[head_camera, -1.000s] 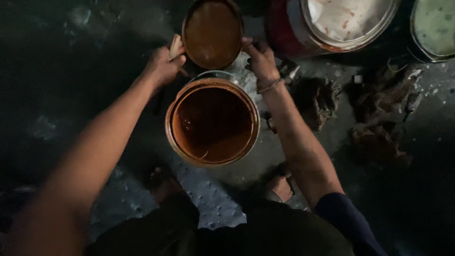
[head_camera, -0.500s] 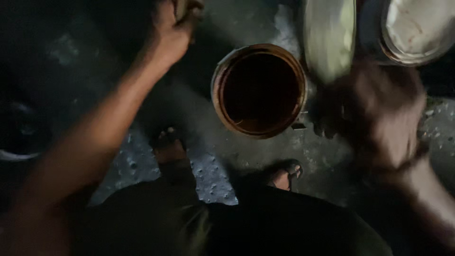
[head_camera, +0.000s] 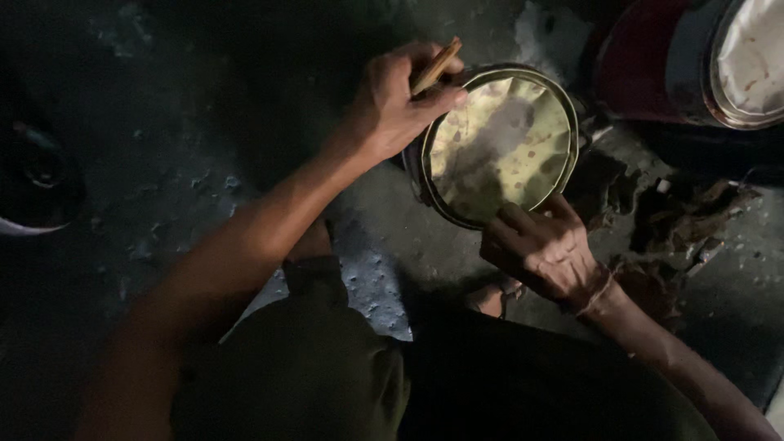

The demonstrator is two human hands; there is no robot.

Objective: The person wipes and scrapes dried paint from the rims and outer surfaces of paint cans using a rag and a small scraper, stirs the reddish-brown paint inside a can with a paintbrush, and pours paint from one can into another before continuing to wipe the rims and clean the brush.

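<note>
The lid (head_camera: pixel 500 147) now covers the paint can (head_camera: pixel 418 175), open a moment ago. The left hand (head_camera: pixel 398 102) grips a stick (head_camera: pixel 435 67) at the lid's upper-left edge; the right hand (head_camera: pixel 545 249) presses curled fingers on its lower rim.

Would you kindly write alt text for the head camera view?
Seen from above in dim light, a person's left hand, holding a thin wooden stick, and right hand press a stained metal lid onto a paint can on a dark floor.
</note>
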